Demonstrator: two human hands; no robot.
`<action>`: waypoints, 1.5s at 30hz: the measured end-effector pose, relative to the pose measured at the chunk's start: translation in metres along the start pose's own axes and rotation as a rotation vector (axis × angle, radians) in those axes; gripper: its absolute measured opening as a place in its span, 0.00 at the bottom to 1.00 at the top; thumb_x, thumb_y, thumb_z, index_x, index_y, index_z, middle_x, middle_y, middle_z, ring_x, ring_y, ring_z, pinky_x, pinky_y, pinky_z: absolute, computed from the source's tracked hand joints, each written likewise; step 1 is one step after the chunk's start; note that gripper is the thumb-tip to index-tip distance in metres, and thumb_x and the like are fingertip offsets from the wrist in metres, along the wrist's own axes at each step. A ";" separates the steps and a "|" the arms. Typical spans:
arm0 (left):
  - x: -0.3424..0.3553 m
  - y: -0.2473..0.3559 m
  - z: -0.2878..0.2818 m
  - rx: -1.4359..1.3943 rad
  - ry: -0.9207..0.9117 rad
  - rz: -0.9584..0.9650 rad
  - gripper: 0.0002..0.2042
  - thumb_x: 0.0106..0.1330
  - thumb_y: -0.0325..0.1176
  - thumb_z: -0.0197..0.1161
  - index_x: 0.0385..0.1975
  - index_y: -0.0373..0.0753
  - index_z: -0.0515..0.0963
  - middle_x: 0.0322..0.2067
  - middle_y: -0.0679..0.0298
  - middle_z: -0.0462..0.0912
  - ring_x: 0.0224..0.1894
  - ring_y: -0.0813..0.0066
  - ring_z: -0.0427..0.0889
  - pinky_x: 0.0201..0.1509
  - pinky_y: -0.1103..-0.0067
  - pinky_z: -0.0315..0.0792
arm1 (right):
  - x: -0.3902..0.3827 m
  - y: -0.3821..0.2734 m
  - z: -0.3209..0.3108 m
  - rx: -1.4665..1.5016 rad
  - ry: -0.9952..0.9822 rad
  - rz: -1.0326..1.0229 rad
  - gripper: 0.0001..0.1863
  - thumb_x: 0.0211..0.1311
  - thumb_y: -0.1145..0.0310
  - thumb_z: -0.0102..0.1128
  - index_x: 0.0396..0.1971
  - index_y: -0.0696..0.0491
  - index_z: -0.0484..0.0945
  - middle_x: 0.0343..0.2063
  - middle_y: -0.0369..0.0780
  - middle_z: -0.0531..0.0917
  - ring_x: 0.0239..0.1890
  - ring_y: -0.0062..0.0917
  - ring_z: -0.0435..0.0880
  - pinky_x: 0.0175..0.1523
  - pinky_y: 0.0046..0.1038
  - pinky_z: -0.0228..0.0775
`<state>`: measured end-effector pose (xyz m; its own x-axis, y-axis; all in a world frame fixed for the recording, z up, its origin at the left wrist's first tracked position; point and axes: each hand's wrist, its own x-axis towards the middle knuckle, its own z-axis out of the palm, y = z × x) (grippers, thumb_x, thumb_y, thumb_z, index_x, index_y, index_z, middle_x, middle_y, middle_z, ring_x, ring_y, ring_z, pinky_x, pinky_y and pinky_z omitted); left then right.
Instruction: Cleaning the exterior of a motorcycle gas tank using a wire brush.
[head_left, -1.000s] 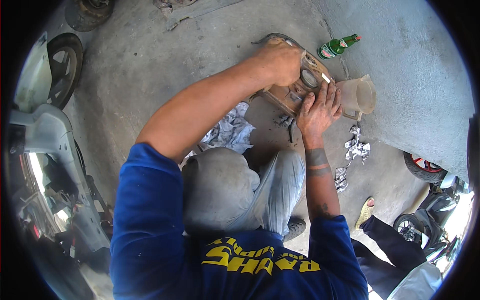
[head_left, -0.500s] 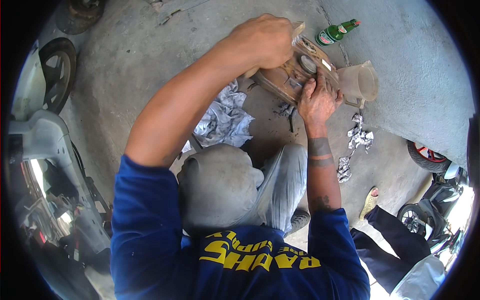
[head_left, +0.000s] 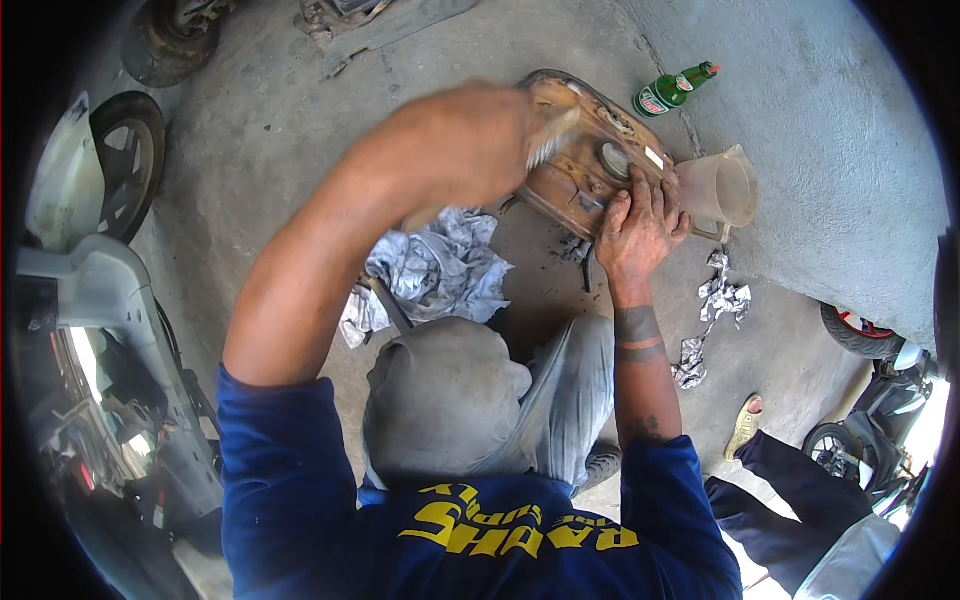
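A rusty brown metal tank [head_left: 560, 190] with a dark rim lies tilted on the floor ahead of me, a round grey cap [head_left: 614, 160] on its face. My left hand [head_left: 475, 140], smeared by motion, is closed around a brush [head_left: 552, 138] with pale bristles. Those bristles are at the tank's left part; a bit of the handle seems to show below the hand. On the tank's near right edge lies my right hand [head_left: 640, 225], fingers stretched out and slightly apart. Touching or close to the tank's right side is a cloudy plastic jug [head_left: 722, 190].
A green bottle [head_left: 665, 93] stands beyond the tank by the wall [head_left: 800, 150]. Stained rags [head_left: 450, 270] lie left, crumpled foil-like scraps [head_left: 722, 290] right. Motorcycle parts [head_left: 125, 275] line the left; another person's legs [head_left: 780, 500] and a motorcycle [head_left: 840, 440] are at right.
My left hand has swung nearer and leftward with the brush, uncovering the tank's far left part. My right hand stays on the tank. The whole view has shifted slightly.
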<state>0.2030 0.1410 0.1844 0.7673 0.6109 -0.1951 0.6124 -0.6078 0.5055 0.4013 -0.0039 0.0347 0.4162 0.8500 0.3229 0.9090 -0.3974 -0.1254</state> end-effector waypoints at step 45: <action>0.167 0.013 0.036 0.283 -0.333 -0.015 0.19 0.67 0.36 0.59 0.59 0.53 0.77 0.54 0.58 0.79 0.59 0.60 0.75 0.66 0.64 0.67 | 0.006 0.001 -0.011 0.174 -0.023 0.099 0.35 0.60 0.58 0.51 0.68 0.54 0.60 0.58 0.35 0.78 0.67 0.38 0.65 0.70 0.57 0.37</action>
<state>0.3455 0.2171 0.1284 0.7489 0.4521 -0.4846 0.6164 -0.7437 0.2588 0.4041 -0.0029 0.0466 0.5024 0.8182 0.2795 0.8528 -0.4155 -0.3165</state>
